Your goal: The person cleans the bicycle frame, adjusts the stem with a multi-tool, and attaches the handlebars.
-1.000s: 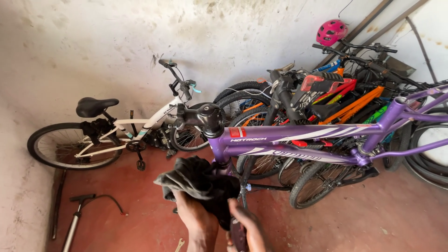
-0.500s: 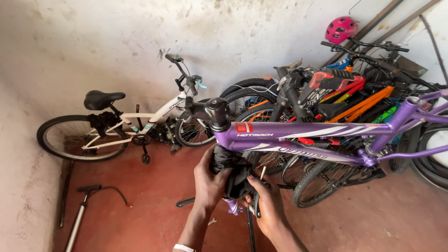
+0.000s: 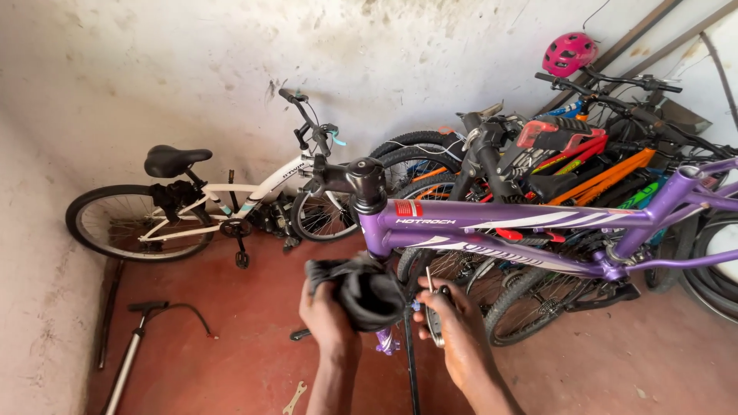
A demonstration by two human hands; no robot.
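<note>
looks like mid wipe-down: left hand [image 3: 330, 323] fingers bunch a black rag [image 3: 367, 290] under the purple bike frame [image 3: 492, 223]; right hand [image 3: 453, 330] fingers wrap a small metal tool [image 3: 433, 317]. next up probably pressing rag onto the fork.

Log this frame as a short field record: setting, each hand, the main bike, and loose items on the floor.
setting: red floor by a white wall, bikes parked along it
left hand: grips a black tyre-like piece
right hand: holds a small metal tool; kind unclear
main bike: purple frame, just above both hands
behind: white bike; pink helmet
floor items: floor pump, small wrench
</note>
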